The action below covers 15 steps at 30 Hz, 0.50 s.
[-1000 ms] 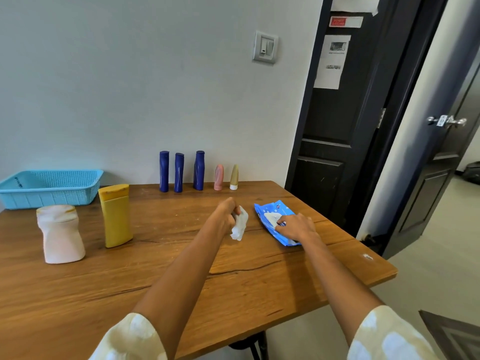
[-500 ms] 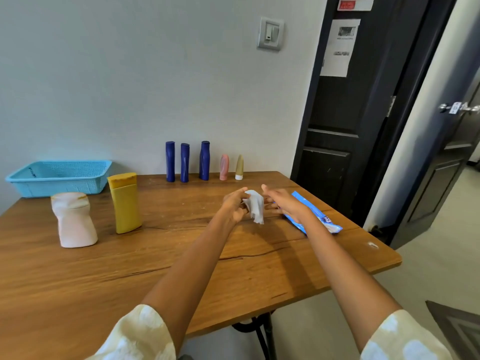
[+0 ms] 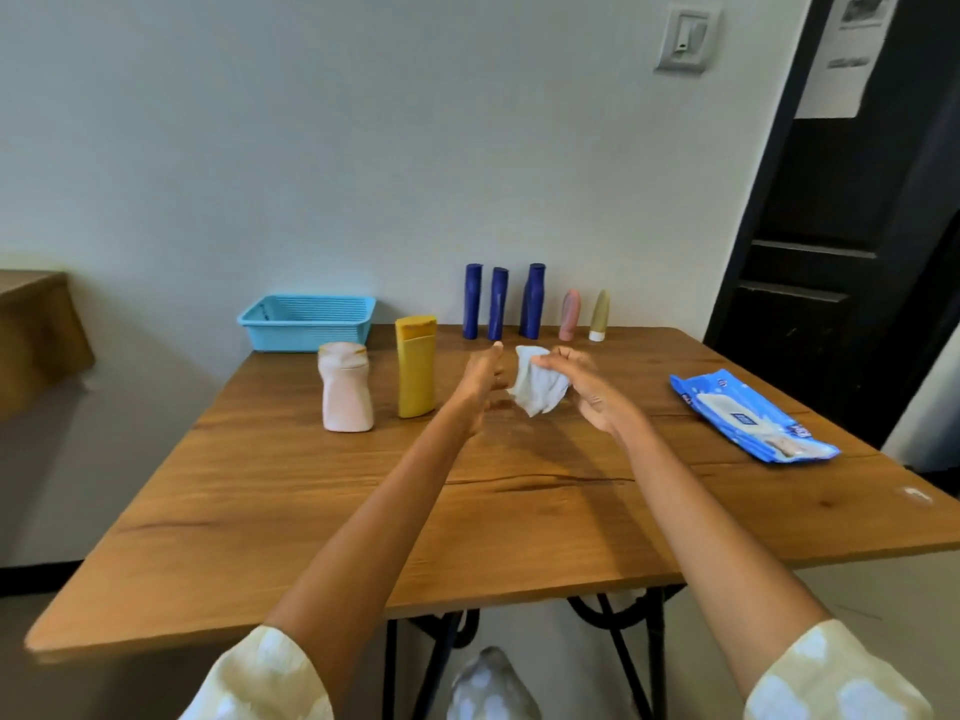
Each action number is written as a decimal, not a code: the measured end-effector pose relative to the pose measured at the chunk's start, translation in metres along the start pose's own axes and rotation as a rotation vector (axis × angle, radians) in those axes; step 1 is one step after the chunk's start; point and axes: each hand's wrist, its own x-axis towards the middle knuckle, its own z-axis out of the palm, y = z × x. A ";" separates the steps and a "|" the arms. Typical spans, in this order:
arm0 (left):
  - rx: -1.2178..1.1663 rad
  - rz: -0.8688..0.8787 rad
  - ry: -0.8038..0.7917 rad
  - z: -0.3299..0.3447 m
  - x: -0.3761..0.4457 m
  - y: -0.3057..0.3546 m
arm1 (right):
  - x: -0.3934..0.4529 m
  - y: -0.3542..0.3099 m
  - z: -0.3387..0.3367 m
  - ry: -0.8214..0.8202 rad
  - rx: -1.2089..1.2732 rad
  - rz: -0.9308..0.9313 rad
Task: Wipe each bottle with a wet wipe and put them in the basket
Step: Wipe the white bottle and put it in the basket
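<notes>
— Reading anything on that blue wet-wipe pack (image 3: pixel 750 417)?
— White lettering on the wrapper, too blurred to make out. The sheet of paper (image 3: pixel 847 54) on the dark door (image 3: pixel 852 210) is unreadable too.
— And the hands?
— Both arms reach forward over the wooden table (image 3: pixel 519 511). The right hand (image 3: pixel 587 389) pinches the crumpled white wet wipe (image 3: pixel 537 384) at its top edge, fingers curled round it. The left hand (image 3: pixel 480 376) sits just left of the wipe, thumb raised; whether it touches the cloth, I cannot tell.
— The bottles?
— Left of the grip stand the yellow bottle (image 3: pixel 415 374) and the pale pink bottle (image 3: pixel 346 387). Beyond the grip, by the wall: three blue bottles (image 3: pixel 498 302), a slim pink bottle (image 3: pixel 570 315) and a beige one (image 3: pixel 599 315). The light-blue basket (image 3: pixel 306 324) is far left, past the yellow bottle.
</notes>
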 end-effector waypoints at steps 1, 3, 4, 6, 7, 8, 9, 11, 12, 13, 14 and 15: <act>0.067 0.061 0.065 -0.006 -0.005 0.002 | 0.001 -0.001 0.011 0.017 0.043 -0.041; 0.210 0.314 0.188 -0.021 -0.015 0.006 | 0.002 -0.005 0.032 0.010 0.102 -0.098; 0.265 0.457 0.210 -0.031 -0.020 0.010 | 0.003 -0.007 0.043 -0.007 0.112 -0.123; 0.406 0.672 0.208 -0.050 -0.033 0.019 | 0.004 -0.012 0.067 -0.015 0.142 -0.167; 0.500 0.763 0.221 -0.060 -0.040 0.023 | 0.004 -0.014 0.080 -0.013 0.172 -0.192; 0.586 0.846 0.246 -0.068 -0.045 0.026 | 0.003 -0.015 0.091 -0.015 0.213 -0.223; 0.650 0.924 0.290 -0.078 -0.051 0.028 | 0.003 -0.016 0.103 -0.020 0.257 -0.257; 0.718 1.032 0.450 -0.096 -0.060 0.029 | 0.003 -0.017 0.125 -0.008 0.340 -0.321; 0.725 1.050 0.558 -0.107 -0.064 0.028 | 0.002 -0.017 0.135 0.009 0.367 -0.351; 0.707 1.034 0.666 -0.117 -0.065 0.027 | 0.002 -0.017 0.142 0.039 0.371 -0.382; 0.674 0.981 0.749 -0.129 -0.067 0.026 | 0.002 -0.018 0.150 0.066 0.360 -0.410; 0.637 0.896 0.781 -0.140 -0.067 0.024 | 0.001 -0.019 0.158 0.086 0.347 -0.436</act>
